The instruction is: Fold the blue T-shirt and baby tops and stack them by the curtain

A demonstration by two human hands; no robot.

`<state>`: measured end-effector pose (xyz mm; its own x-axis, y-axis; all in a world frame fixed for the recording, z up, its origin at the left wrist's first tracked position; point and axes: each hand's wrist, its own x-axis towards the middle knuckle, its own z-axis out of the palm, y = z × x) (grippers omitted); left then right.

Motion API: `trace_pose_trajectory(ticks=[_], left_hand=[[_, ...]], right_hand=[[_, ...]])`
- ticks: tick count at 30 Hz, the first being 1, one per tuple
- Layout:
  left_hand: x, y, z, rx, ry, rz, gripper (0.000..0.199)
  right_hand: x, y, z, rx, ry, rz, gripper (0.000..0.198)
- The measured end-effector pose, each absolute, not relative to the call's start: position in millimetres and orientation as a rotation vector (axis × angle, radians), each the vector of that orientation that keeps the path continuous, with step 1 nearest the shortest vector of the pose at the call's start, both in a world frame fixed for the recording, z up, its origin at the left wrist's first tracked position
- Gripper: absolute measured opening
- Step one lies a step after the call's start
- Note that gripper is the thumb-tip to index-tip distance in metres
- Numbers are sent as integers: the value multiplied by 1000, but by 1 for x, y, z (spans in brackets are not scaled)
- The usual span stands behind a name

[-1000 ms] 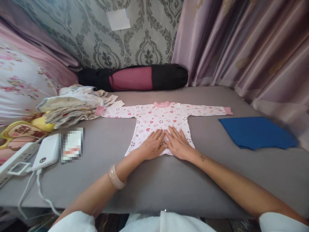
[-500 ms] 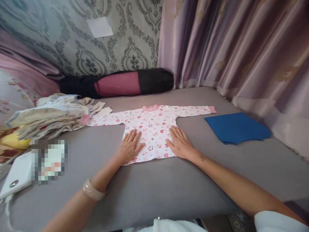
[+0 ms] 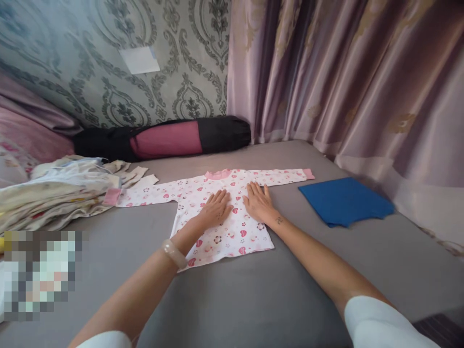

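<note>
A small long-sleeved shirt [image 3: 213, 240], white with pink hearts and flowers, lies spread on the grey bed sheet [image 3: 232, 299], both sleeves stretched out sideways. Its collar and cuffs are pink. My left hand [image 3: 217, 209] rests flat on the shirt's middle, fingers extended. Flat near the right armpit lies my right hand [image 3: 258, 202], fingers pointing towards the collar. Neither hand holds anything. To the right of the shirt is a folded blue cloth [image 3: 346, 200], apart from the right sleeve.
A pile of clothes [image 3: 68, 188] lies at the left, touching the left cuff. Behind stands a long black and maroon bag [image 3: 166, 138] against the patterned wall [image 3: 159, 92]. Purple curtains [image 3: 326, 72] hang at the right. A pixelated object [image 3: 47, 275] lies at the near left.
Both hands have moved up the shirt, away from me, with the left one also shifting right towards its middle. The shirt's lower part now lies longer and flatter. The camera view has shifted slightly.
</note>
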<state>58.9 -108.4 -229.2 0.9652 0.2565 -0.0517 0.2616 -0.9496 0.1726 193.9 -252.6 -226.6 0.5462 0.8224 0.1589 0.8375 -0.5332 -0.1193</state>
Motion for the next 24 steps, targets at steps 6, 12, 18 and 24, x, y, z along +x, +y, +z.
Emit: trace_pose_trajectory(ticks=[6,12,18,24], left_hand=[[125,-123,-231,2857,341,-3,60],[160,-128,-230,2822,374,-4,59],[182,-124,-228,2800,419,-26,61],[198,-120,-229,2820,462,0,66]], right_hand=[[230,-238,-222,-2643,-1220,-147,49],[256,-239,-225,-2730,-984,-35,49],[279,-240,-227,-2763,-788,13,51],[312,-257,-230,-2785,-461,-36,50]])
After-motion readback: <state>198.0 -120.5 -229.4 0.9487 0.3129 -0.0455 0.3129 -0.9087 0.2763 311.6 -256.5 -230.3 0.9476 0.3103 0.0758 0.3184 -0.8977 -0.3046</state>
